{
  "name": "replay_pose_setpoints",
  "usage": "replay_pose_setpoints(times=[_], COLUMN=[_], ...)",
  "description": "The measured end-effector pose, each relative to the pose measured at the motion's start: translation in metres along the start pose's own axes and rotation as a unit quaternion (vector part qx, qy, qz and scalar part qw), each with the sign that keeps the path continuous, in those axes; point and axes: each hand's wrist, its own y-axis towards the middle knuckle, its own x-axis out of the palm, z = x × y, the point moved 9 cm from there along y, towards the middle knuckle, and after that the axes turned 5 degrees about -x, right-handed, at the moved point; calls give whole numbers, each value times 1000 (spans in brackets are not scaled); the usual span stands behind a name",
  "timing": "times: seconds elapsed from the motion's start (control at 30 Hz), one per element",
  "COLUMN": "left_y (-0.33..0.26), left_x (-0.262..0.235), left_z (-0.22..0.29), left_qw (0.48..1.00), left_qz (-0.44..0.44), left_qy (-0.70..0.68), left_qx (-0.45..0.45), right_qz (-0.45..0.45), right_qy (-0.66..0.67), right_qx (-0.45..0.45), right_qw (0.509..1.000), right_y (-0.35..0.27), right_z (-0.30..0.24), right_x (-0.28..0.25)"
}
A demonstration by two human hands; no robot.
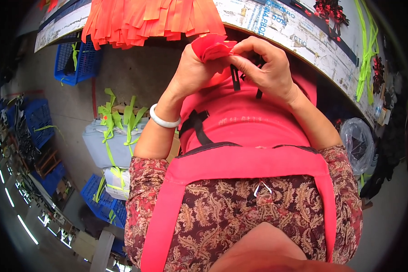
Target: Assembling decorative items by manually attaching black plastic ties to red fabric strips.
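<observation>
My left hand (190, 72) is closed around a stack of red-orange fabric strips (213, 48), whose ends fan out above the fingers. From the right, my right hand (274, 70) pinches the edge of that stack between thumb and forefinger. Below its fingers hang narrow black pieces (235, 78), one with a slot in it; whether the curled fingers hold them is hidden. Both hands are in front of the red apron (240, 127), close to the table edge. A white bangle (164, 119) circles my left wrist.
Many orange strips (149, 20) overhang the worktable (276, 20). Red-and-black pieces (333, 16) and yellow-green straps (366, 54) lie on its right. Left stand a blue crate (84, 63) and a grey bundle (99, 147). A clear plastic bag (356, 145) is at right.
</observation>
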Motion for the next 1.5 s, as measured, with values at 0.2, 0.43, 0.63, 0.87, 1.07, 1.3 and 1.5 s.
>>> replay_pose_setpoints(times=[0.2,0.43,0.63,0.87,1.07,1.3,1.5], left_y=[-1,-1,1,2,1,1,-7], left_x=[-1,-6,-16,0,-20,-10,-10], left_z=[-4,-4,4,16,-15,0,8], left_qw=[999,999,1000,992,984,998,998], left_qz=[18,-14,15,31,78,-12,48], left_qy=[-3,21,-13,80,-149,-48,-26], left_qx=[35,-25,-4,88,-55,-35,6], right_qz=[-32,-16,-55,-50,-54,-49,-43], right_qy=[-3,7,5,15,124,112,32], right_qx=[70,32,42,70,192,93,79], right_qw=[997,999,998,996,972,988,995], right_y=[-5,-5,-5,-16,-18,-10,-9], right_z=[12,13,10,38,47,22,20], right_x=[9,4,7,22,23,18,10])
